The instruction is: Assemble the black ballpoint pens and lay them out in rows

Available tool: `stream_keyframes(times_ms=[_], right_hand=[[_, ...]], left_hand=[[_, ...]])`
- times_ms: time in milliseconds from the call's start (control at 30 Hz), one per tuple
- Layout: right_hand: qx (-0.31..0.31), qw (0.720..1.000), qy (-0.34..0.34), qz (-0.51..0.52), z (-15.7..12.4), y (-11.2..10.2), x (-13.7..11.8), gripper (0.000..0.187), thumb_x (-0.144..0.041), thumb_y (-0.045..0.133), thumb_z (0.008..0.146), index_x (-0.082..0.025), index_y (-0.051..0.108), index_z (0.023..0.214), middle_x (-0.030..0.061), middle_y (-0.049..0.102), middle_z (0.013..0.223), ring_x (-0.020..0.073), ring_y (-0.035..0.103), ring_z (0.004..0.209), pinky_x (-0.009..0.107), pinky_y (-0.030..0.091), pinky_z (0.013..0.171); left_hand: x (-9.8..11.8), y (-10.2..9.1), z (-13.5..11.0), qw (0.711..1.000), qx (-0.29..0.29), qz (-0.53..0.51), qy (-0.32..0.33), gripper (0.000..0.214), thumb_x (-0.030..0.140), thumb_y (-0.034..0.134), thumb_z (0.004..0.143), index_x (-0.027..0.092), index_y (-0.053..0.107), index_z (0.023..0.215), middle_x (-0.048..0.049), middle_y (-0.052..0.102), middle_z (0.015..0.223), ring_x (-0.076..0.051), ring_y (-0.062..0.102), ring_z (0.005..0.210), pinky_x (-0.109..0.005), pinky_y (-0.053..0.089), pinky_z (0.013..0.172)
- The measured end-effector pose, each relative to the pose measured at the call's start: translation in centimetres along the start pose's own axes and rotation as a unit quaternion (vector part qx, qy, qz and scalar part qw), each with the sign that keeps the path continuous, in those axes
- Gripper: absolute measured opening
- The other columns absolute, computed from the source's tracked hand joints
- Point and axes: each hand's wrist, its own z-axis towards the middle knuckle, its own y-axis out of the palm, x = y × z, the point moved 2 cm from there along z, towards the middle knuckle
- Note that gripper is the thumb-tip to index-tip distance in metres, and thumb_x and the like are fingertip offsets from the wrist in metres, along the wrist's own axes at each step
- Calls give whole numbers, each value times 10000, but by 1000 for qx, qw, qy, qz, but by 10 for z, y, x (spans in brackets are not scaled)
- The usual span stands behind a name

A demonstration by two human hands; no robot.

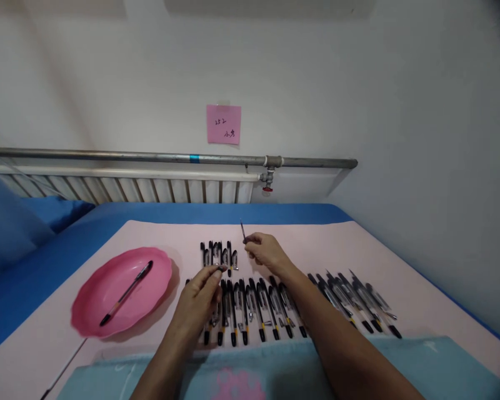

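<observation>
My right hand [266, 253] pinches a thin dark pen refill [242, 228], its narrow tip pointing up and away from me. Closer to me, my left hand [200, 294] is closed, with a small dark end showing at the fingertips; the rest of what it holds is hidden. Just beyond that hand lies a small group of black pen parts and caps [211, 253]. Between my forearms spreads a row of pen barrels, clear caps and small metal tips [244, 311], partly covered by my left hand.
One assembled pen [127, 293] lies in a pink scalloped dish [83, 303] on the left. More pen parts [358, 303] lie right of my right forearm. Light blue cloth [400, 361] borders the pink tabletop [316, 244] nearest me. A radiator [170, 190] and pipe [150, 157] run along the wall.
</observation>
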Motion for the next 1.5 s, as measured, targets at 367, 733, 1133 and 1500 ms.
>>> stream_keyframes(times_ms=[367,733,1133,1500], right_hand=[[-91,818,-28,568,-37,18,-56,96,-168,541,638,-165,479,712,-26,574,550,104,562,443,141,350,301],[-87,799,-11,595,-39,18,-57,104,-174,545,643,-165,473,718,-29,566,524,91,544,434,135,354,313],[-97,851,-55,514,-38,12,-56,64,-186,506,672,-172,470,724,-42,544,505,77,480,389,162,337,336],[-121,973,-50,193,-29,-25,-35,194,-281,483,762,-148,573,871,3,573,663,65,457,480,170,326,412]], left_hand=[[-2,-5,1,987,3,-159,-31,351,430,627,671,192,532,911,63,444,525,-17,269,367,-153,148,367],[-1,-5,-2,985,1,-167,-39,399,427,641,658,190,539,963,57,461,534,-9,282,373,-139,147,371],[0,-6,-2,987,-21,-157,-34,394,426,626,677,197,536,984,65,439,526,-12,256,369,-148,131,365],[0,-8,-2,988,-12,-153,-22,410,438,611,687,206,525,1014,83,378,499,-18,206,358,-150,115,348]])
